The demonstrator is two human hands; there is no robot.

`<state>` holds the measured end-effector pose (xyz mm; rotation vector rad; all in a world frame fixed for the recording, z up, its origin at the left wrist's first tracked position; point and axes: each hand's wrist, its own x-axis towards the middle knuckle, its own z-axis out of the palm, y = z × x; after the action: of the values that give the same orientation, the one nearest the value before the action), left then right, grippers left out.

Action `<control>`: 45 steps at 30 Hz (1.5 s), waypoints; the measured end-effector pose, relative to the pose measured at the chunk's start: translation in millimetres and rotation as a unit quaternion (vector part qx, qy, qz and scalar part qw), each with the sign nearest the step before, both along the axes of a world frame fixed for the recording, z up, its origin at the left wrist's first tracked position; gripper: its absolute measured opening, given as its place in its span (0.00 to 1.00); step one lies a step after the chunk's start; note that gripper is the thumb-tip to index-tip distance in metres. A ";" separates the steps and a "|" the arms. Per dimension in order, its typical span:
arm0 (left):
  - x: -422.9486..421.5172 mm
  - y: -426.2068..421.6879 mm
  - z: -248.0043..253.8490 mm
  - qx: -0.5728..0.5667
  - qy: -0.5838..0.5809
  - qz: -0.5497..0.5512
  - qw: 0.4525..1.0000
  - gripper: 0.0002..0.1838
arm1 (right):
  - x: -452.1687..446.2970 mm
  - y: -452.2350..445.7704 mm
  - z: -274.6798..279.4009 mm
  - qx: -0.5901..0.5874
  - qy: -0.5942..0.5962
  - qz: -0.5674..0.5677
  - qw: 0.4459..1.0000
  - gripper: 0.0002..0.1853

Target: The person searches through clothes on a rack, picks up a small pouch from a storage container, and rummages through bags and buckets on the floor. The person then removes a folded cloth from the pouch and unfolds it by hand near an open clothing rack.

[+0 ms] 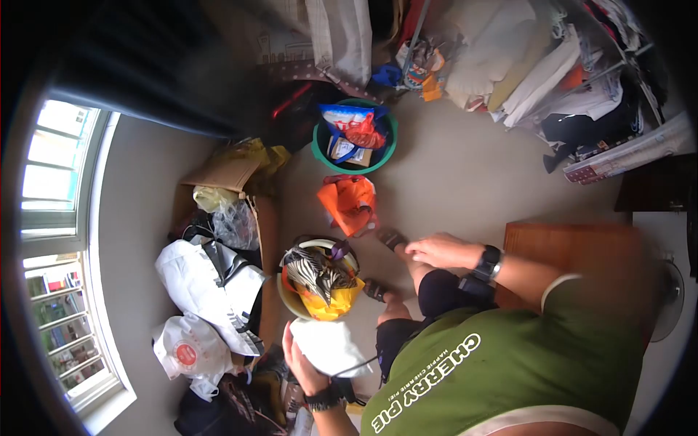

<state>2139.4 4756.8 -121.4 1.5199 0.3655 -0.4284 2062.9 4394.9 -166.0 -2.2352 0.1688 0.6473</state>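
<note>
My left hand, with a dark band on its wrist, is at the edge of a white, soft-looking sheet or bag. Its fingers appear to grip that edge, partly hidden. My right hand, wearing a dark watch, hangs over my leg with fingers loosely stretched and nothing visible in them. Just beyond the white item stands a pale bucket holding a zebra-striped cloth and a yellow bag. An orange bag lies on the floor past the bucket.
A green tub holds packets. Along the window wall stands a cardboard box with white plastic bags beside and over it. A rack of clothes stands at upper right. A brown wooden surface lies beside my right arm.
</note>
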 end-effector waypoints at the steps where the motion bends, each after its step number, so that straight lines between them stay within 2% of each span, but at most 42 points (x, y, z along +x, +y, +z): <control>1: -1.0 4.2 7.2 0.043 -0.022 0.030 0.998 0.20 | 19.2 2.6 -20.6 0.018 -0.035 0.021 0.999 0.13; 2: 3.7 11.8 13.4 -0.024 0.018 0.112 0.993 0.20 | 42.3 7.5 -36.4 0.020 -0.050 0.045 0.998 0.12; 3: 7.9 21.7 20.0 0.008 -0.012 0.111 0.994 0.22 | 68.0 14.2 -34.0 0.030 -0.097 0.047 0.994 0.11; 4: 11.9 25.7 28.6 0.120 -0.068 0.122 0.983 0.21 | 91.7 22.1 -47.7 0.076 -0.129 0.024 0.988 0.10; 5: 14.7 33.5 34.1 0.151 -0.096 0.153 0.972 0.22 | 113.6 33.1 -75.8 0.104 -0.185 0.009 0.977 0.10; 6: 17.5 41.5 39.6 0.183 -0.123 0.183 0.958 0.22 | 141.7 39.5 -78.9 0.145 -0.175 -0.015 0.974 0.10; 7: 20.1 50.3 42.0 0.131 -0.129 0.237 0.954 0.24 | 164.9 44.1 -78.7 0.165 -0.215 -0.052 0.961 0.10; 8: 21.5 55.2 43.8 0.099 -0.118 0.315 0.936 0.25 | 185.7 46.4 -74.8 0.163 -0.203 -0.076 0.963 0.11; 9: 24.1 50.2 48.8 0.111 -0.118 0.343 0.925 0.25 | 204.4 43.5 -66.2 0.150 -0.158 -0.088 0.972 0.11; 11: 22.2 53.1 42.4 0.100 -0.107 0.360 0.921 0.25 | 229.7 40.1 -87.3 0.235 -0.146 -0.141 0.951 0.11; 13: 11.0 61.6 23.0 0.112 -0.094 0.369 0.918 0.23 | 236.8 30.0 -96.9 0.269 -0.135 -0.170 0.938 0.11; 15: -5.9 62.5 2.6 0.141 -0.030 0.273 0.951 0.23 | 229.9 18.6 -130.0 0.245 -0.115 -0.150 0.951 0.11; 17: -33.2 61.0 -31.4 0.141 0.000 0.239 0.961 0.21 | 212.9 24.9 -140.3 0.214 -0.080 -0.155 0.961 0.12; 19: -41.9 28.6 -36.5 0.090 0.052 0.261 0.960 0.20 | 195.1 43.8 -162.7 0.222 0.011 -0.117 0.968 0.15; 21: -57.5 12.4 -48.1 0.057 0.093 0.299 0.948 0.19 | 186.3 69.2 -157.2 0.255 0.100 -0.114 0.955 0.20; 23: -74.8 4.1 -59.9 0.039 0.115 0.312 0.942 0.18 | 183.7 99.4 -179.4 0.245 0.106 -0.067 0.961 0.24; 24: -80.4 8.0 -64.1 0.023 0.131 0.323 0.937 0.18 | 185.5 115.4 -192.5 0.259 0.160 -0.069 0.950 0.31; 27: -99.5 8.4 -82.9 0.010 0.163 0.331 0.930 0.18 | 196.4 147.4 -204.5 0.228 0.132 -0.034 0.964 0.34; 28: -103.2 8.3 -88.2 0.003 0.174 0.343 0.923 0.19 | 200.0 164.6 -228.2 0.254 0.133 -0.060 0.956 0.38; 29: -106.4 9.9 -94.7 -0.002 0.180 0.341 0.923 0.19 | 204.4 178.3 -237.1 0.254 0.126 -0.096 0.954 0.35; 31: -115.8 11.8 -105.7 -0.016 0.194 0.339 0.920 0.20 | 213.4 199.2 -262.9 0.381 0.053 -0.096 0.918 0.27; 32: -119.9 11.7 -109.8 -0.024 0.200 0.347 0.916 0.20 | 217.2 199.8 -263.6 0.413 0.166 -0.097 0.890 0.16; 33: -125.2 13.5 -113.0 -0.021 0.205 0.338 0.918 0.21 | 221.3 206.7 -262.8 0.411 0.196 -0.042 0.889 0.13; 35: -134.1 17.2 -117.3 -0.015 0.211 0.318 0.924 0.21 | 209.5 210.4 -198.5 0.312 0.229 -0.034 0.922 0.14; 36: -132.2 15.4 -116.3 -0.014 0.219 0.316 0.923 0.22 | 202.6 204.6 -158.6 0.293 0.275 -0.074 0.913 0.15; 37: -133.1 19.0 -120.1 0.003 0.222 0.277 0.935 0.22 | 182.3 205.7 -162.1 0.402 0.206 -0.127 0.883 0.14; 39: -135.7 29.0 -139.5 0.038 0.224 0.199 0.953 0.22 | 160.8 180.7 -116.7 0.455 0.233 -0.188 0.839 0.10; 43: -116.9 23.8 -174.2 0.106 0.190 0.108 0.970 0.26 | 140.2 124.8 -31.0 0.481 0.197 -0.186 0.834 0.13; 44: -116.5 16.8 -188.5 0.111 0.186 0.079 0.973 0.28 | 134.6 102.3 4.0 0.457 0.165 -0.178 0.856 0.13; 45: -113.2 11.9 -207.0 0.119 0.177 0.048 0.976 0.30 | 132.1 90.8 16.4 0.441 0.163 -0.178 0.864 0.14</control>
<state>2026.2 4768.7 -328.4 1.6488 0.7906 -0.5977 2195.0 4485.7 -149.5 -1.1623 0.3610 0.7021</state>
